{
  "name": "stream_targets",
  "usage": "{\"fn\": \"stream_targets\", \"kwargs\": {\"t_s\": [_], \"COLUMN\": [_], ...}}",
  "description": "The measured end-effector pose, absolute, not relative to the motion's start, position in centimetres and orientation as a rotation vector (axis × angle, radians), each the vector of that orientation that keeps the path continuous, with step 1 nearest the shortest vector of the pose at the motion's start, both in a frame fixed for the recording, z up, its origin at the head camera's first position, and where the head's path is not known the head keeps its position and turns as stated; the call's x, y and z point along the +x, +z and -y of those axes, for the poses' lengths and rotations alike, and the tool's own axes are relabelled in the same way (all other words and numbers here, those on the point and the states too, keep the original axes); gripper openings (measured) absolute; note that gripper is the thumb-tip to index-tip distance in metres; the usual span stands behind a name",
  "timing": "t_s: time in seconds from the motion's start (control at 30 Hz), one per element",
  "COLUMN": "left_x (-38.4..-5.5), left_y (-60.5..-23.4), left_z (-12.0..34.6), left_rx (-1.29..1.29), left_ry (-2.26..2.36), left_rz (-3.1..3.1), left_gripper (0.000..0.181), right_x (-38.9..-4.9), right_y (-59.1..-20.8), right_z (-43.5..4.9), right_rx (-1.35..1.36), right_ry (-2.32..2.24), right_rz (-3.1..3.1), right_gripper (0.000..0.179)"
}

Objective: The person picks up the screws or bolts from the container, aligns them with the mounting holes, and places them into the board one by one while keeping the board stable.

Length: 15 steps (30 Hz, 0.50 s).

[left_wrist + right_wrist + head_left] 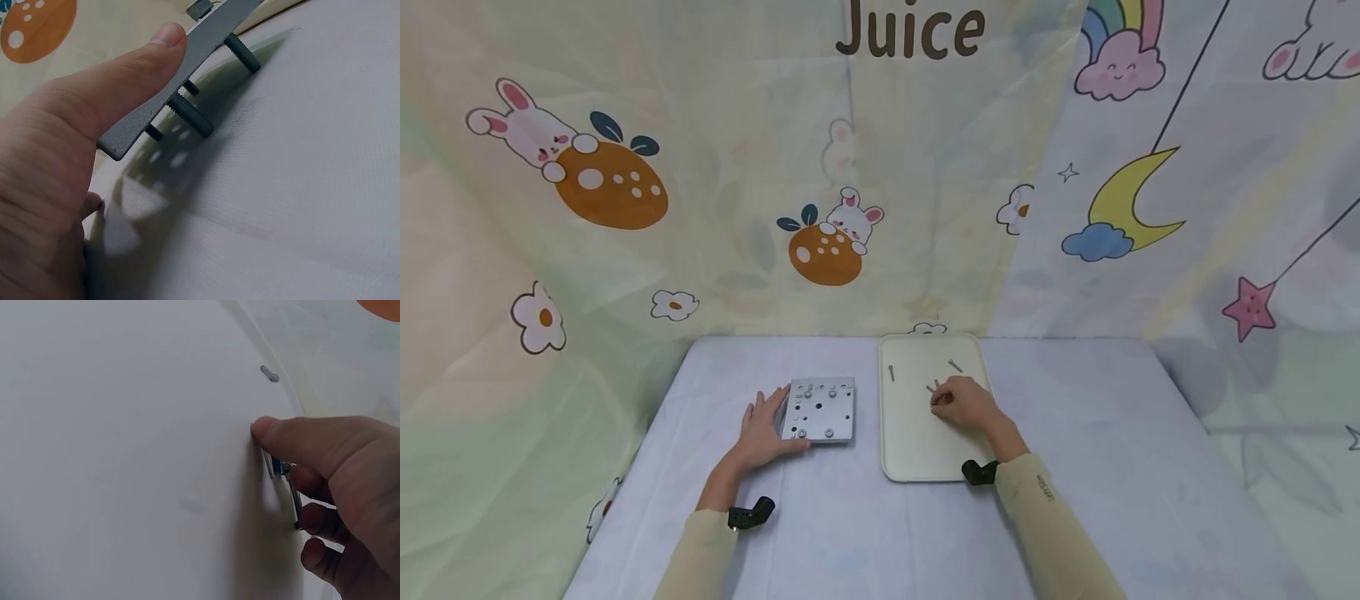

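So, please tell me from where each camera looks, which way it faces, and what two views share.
Head: on the person's head, facing forward and down at the plate, tray and backdrop; left grip, right grip and both sleeves show.
Left wrist: on that wrist, facing the plate's edge and the threaded screws beneath; left thumb and part of the palm show.
Right wrist: on that wrist, facing the tray and a loose screw; right thumb and curled fingers show.
Shared: head and right wrist both show the right grip over the tray.

Metal plate [215, 31] partly beyond the left wrist view's top edge
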State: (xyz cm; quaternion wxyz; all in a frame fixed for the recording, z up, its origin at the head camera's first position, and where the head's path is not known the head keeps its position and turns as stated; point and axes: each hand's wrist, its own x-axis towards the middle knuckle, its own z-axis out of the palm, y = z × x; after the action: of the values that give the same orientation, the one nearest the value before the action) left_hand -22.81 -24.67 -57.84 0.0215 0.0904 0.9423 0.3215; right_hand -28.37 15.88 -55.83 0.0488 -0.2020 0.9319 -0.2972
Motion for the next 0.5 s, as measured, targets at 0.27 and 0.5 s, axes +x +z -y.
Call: {"fn": "stream_targets", "kwargs": {"t_s": [0.27,0.5], "left_x": [-22.8,-22.9], "left_y": [-58.0,-58.0], "left_z": [24.7,24.7], "left_rx": [0.279,0.271], "left_ry": [1.012,1.016], "left_rz": [-2.928,-2.916], "left_gripper": [0.123,0.124], "right_x": [-27.7,-27.5], "right_y": [-55.6,-54.7], "right_z": [-13.7,-10.2], "right_rx": [-0.679,-0.732], "right_ry": [-1.121,-1.278], "right_rz": [-2.781,-2.708], "right_gripper": [0.004,0.004]}}
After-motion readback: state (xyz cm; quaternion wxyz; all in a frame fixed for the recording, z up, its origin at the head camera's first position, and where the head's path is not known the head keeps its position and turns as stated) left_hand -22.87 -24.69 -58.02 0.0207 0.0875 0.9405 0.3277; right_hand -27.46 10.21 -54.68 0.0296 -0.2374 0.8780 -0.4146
